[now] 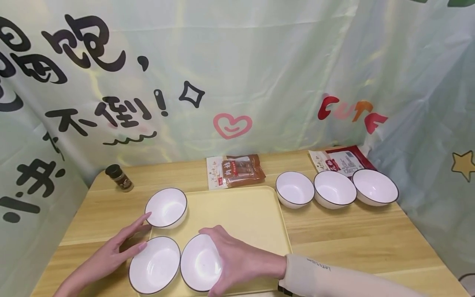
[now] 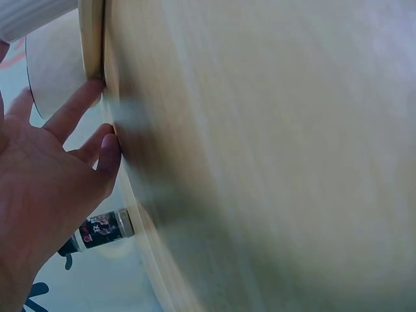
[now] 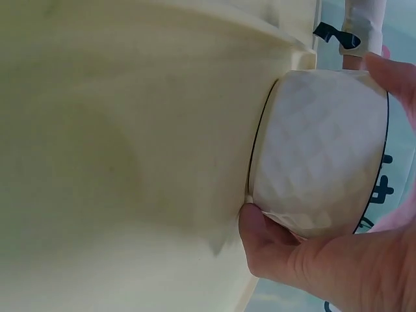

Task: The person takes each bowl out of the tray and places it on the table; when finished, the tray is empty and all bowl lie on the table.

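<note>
Three white bowls with dark rims stand at the left side of the pale yellow tray in the head view. My right hand grips the near right bowl across its sides, fingers at the far rim and thumb at the near one. The right wrist view shows its quilted outer wall between thumb and fingers. My left hand is spread beside the other two, forefinger at the far bowl and thumb at the rim of the near left bowl.
Three more white bowls line up at the right: one by the tray, a middle one and an outer one. Behind lie a brown spice packet and a red packet. A spice jar stands at the back left.
</note>
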Tool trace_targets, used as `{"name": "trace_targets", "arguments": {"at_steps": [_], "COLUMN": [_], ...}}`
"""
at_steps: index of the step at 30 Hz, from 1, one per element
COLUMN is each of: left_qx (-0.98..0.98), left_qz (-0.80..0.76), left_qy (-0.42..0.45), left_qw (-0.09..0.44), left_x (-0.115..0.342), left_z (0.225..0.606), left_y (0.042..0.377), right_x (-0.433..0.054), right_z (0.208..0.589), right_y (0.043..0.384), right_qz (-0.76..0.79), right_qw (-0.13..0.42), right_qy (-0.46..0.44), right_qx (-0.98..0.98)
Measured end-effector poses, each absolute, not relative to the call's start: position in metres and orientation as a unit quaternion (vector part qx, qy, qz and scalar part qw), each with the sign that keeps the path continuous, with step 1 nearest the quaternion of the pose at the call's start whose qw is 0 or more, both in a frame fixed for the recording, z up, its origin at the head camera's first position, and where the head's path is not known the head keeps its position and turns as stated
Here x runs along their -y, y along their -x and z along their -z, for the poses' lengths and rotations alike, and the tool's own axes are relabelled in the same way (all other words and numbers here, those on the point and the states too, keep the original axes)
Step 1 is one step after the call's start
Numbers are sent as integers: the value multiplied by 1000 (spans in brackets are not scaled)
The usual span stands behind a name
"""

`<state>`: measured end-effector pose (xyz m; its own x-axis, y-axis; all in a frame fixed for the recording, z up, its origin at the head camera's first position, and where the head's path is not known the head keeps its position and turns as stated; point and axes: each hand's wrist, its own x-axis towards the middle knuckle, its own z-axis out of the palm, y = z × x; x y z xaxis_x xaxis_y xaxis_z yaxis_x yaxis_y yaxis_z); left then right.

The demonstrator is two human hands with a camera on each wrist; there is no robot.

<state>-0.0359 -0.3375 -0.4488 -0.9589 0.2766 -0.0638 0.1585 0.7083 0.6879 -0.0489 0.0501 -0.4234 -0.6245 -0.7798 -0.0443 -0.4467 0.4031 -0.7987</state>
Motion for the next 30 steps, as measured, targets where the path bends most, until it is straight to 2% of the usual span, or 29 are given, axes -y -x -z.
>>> {"name": "trace_targets", "arguments": {"at_steps": [12,22,30], "left_qx": [-920,-919,-918], "left_qz": [-365,-367,-370], "left_qy": [-113,-121,-122], "left_qw": [83,77,71], "left_x": [338,339,340], "left_z": [452,453,454], "left_y": [34,35,35], "right_x": [-55,-66,-83], "right_z": [424,419,408], "right_y": [50,53,59], "right_qz": [417,441,462], "right_qw": [220,197,175], "right_qy": [359,339,288], "right_qx": [-805,-808,-820]}}
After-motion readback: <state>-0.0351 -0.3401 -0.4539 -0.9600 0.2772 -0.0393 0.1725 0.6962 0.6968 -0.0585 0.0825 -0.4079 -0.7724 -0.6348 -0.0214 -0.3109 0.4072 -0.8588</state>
